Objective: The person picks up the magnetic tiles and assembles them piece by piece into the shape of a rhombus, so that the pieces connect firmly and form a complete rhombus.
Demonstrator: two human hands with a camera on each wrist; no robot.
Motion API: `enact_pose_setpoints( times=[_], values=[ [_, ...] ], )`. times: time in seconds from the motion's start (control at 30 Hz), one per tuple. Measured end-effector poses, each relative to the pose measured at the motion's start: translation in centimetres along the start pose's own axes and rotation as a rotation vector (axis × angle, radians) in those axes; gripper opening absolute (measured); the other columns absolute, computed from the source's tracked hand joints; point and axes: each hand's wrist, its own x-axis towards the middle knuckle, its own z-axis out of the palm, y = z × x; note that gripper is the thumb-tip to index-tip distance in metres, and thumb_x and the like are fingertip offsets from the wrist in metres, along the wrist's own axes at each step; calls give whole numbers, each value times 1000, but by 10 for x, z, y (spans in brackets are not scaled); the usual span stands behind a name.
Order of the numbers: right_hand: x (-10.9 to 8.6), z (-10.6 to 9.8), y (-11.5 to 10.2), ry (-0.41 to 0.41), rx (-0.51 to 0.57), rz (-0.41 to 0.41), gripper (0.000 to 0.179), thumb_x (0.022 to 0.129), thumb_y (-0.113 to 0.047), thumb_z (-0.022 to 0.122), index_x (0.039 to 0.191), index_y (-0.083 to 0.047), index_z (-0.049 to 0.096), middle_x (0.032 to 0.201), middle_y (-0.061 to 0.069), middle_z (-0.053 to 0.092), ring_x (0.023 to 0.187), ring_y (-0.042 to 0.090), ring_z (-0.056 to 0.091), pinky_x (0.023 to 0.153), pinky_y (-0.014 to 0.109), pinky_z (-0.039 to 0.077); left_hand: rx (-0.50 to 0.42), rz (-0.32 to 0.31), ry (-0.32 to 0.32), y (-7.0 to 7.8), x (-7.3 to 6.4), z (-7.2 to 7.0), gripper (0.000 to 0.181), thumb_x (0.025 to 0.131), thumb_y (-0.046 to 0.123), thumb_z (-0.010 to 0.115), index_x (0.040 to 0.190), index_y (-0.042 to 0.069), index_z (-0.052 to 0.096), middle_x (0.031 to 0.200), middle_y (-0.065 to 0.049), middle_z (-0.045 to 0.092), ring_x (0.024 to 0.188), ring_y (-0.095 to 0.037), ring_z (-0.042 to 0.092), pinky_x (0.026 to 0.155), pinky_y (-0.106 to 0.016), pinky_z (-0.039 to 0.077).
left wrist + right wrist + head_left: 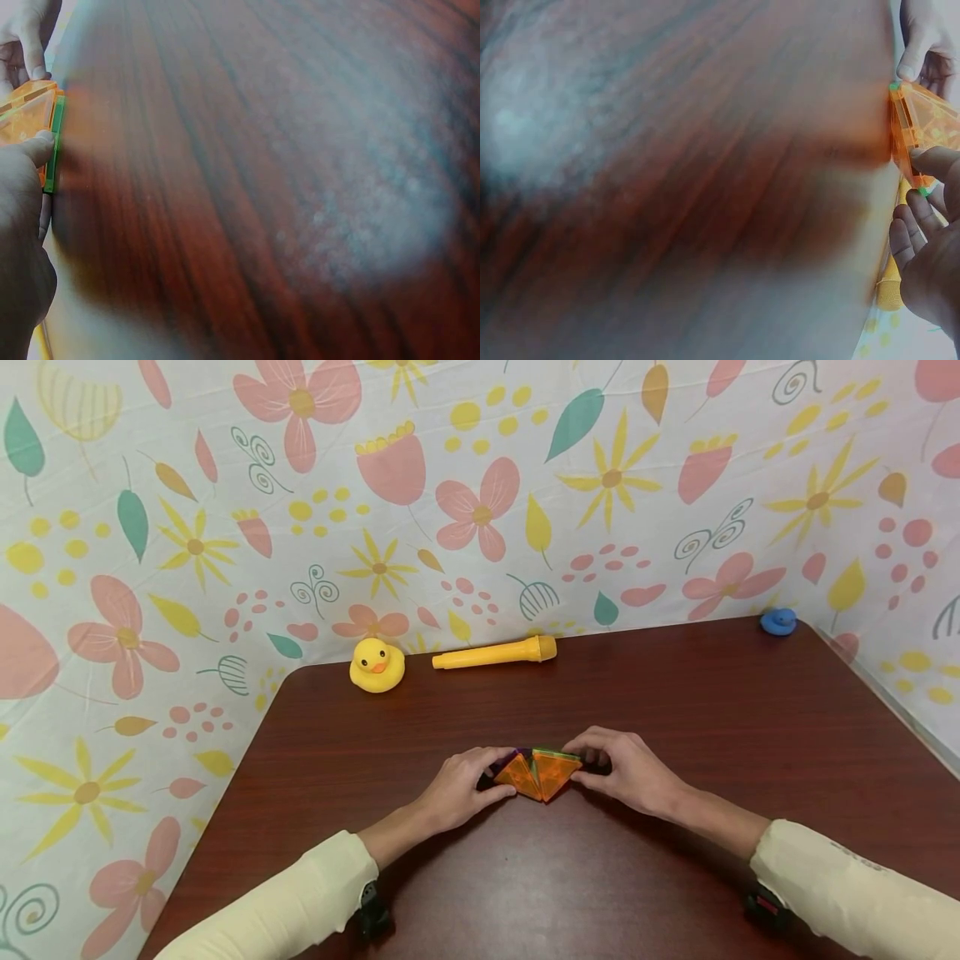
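Observation:
A small cluster of see-through magnetic tiles lies between both hands near the middle of the table (540, 877). Two orange triangular tiles (558, 772) face the head camera, side by side. Behind them show a green edge (557, 752) and a dark purple part, mostly hidden. My left hand (456, 792) pinches the cluster's left side between thumb and fingers. On the right side, my right hand (633, 770) grips it, thumb (932, 160) on the orange face. A green tile edge (55, 146) runs under the left thumb in the left wrist view.
Along the back edge sit a yellow rubber duck (377, 666) and a yellow toy microphone (495, 654). A small blue duck (778, 622) stands at the far right corner. A flower-patterned cloth (480, 460) hangs behind the table.

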Motion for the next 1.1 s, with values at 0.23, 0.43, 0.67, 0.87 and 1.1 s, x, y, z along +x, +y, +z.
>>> enact_pose_setpoints(
  times=[0.23,0.43,0.67,0.87,1.1],
  values=[
    [1,0,-5,20,5,0,35,89,-1,86,120,-13,76,101,-8,67,78,10,60,68,28,55,-3,2,3,0,0,0,54,97,29,81,144,10,64,129,-4,71,100,-12,67,86,-32,57],
    [2,0,-8,23,26,-5,34,90,-2,85,121,-13,75,103,-8,68,79,9,61,69,27,56,-7,12,4,-1,0,0,53,97,28,81,144,10,64,129,-4,71,100,-12,67,85,-30,57],
    [4,6,-8,-61,97,-16,55,87,-7,89,136,-8,65,124,3,71,98,18,71,84,39,62,-6,14,7,-2,-1,1,53,97,28,81,144,10,64,130,-5,71,100,-12,67,85,-29,58],
    [10,19,-10,-111,39,-57,87,80,-18,97,153,-1,52,141,13,65,117,23,68,97,46,57,-1,31,14,-3,-1,1,53,98,29,81,145,11,64,129,-4,72,100,-12,67,84,-30,57],
    [16,27,-13,-118,23,-73,86,80,-18,97,151,2,52,139,15,65,115,24,68,97,45,58,-5,30,10,-2,-1,1,53,98,29,81,144,10,63,129,-4,71,101,-12,67,86,-29,57]
  ],
)
